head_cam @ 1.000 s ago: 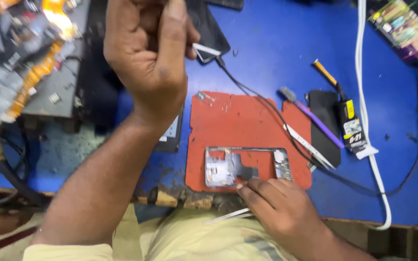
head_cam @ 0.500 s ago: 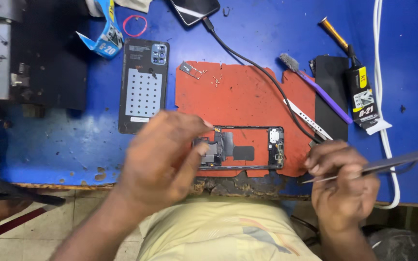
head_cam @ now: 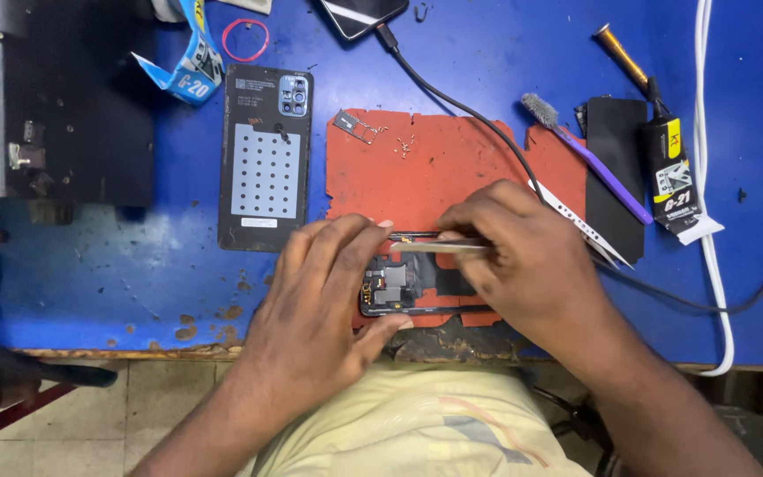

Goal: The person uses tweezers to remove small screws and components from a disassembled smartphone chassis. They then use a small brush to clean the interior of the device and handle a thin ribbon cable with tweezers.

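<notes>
Head view: phone [head_cam: 404, 287] between hands.

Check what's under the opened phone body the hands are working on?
The opened phone body lies on a red work mat, itself on the blue bench. Left hand and right hand, holding tweezers, cover most of the phone, so its right end is hidden.

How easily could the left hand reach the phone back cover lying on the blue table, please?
Probably easily. The left hand rests on the opened phone, and the back cover lies flat just up and to its left on the blue table, with only bare tabletop between them.
</notes>
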